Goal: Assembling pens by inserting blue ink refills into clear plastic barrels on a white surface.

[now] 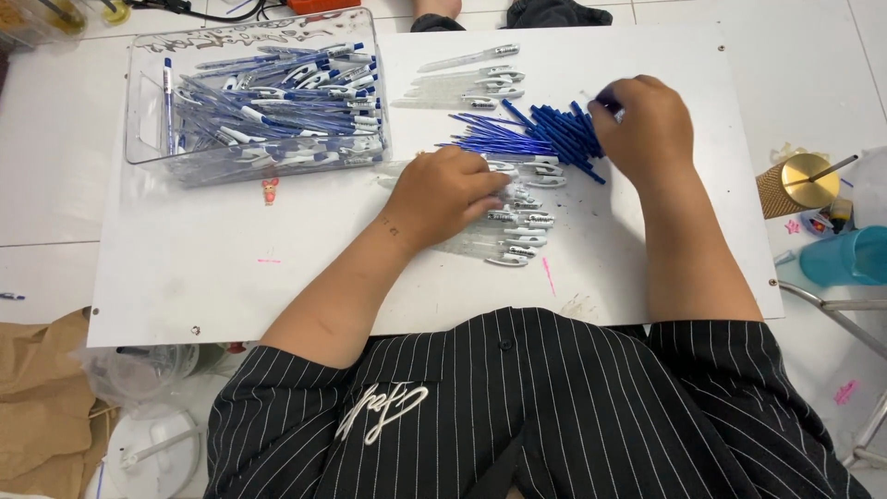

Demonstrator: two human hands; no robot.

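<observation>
White counter (212,268) fills most of the view, a person in a black pinstriped shirt (517,407) leaning over its near edge. Top left on it sits a clear plastic bin (148,120), heaped with finished blue-and-white pens (277,102), lying mostly lengthwise, some crossed.

Centre of the counter: a fan of blue refills (527,134), tips pointing left, tails bunched under the right hand. Just above them, a short row of clear barrels (471,88) with white clips, side by side, apart from the refills. Below the refills a second, longer row of barrels (517,236) runs down toward the person — the upper part of it is hidden by the left hand.

Left hand (448,194) rests palm down on that lower row, fingers curled over the barrels, pressing or gripping them; whether it has one pinched is not clear from this angle. Right hand (647,125) is closed at the right end of the refill pile, fingertips nipping what looks like a single refill at its tail — the spot is blurred, so only probably one.

Right edge, off the counter: a teal cup (845,259), and a gold round-topped holder (795,185) with a thin stick in it. Lower left on the floor a brown paper bag (37,407) and a clear lidded cup (148,444). Small pink marks dot the counter surface.
</observation>
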